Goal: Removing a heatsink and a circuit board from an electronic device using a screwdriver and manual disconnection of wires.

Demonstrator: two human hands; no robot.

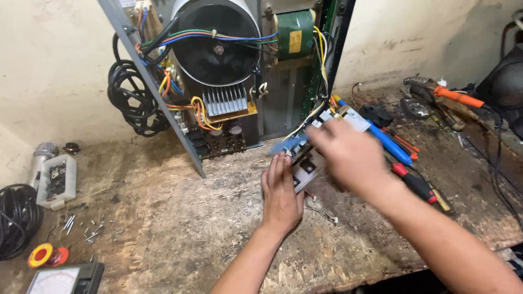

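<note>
Hands meet at a circuit board on the bench: left hand lies flat beside it, fingers open, right hand, blurred, grasps it.

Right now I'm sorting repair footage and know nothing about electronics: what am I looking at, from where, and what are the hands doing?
This is one view from a camera on the person's head, looking down at a worn wooden workbench. An opened electrical unit stands at the back, showing a round black fan, coloured wires and a finned heatsink. The left hand rests flat against a small circuit board; the blurred right hand reaches over it, grip unclear. Nearby lie a blue-handled screwdriver, a red-handled screwdriver, loose screws, a solder reel and an analogue meter.
</note>
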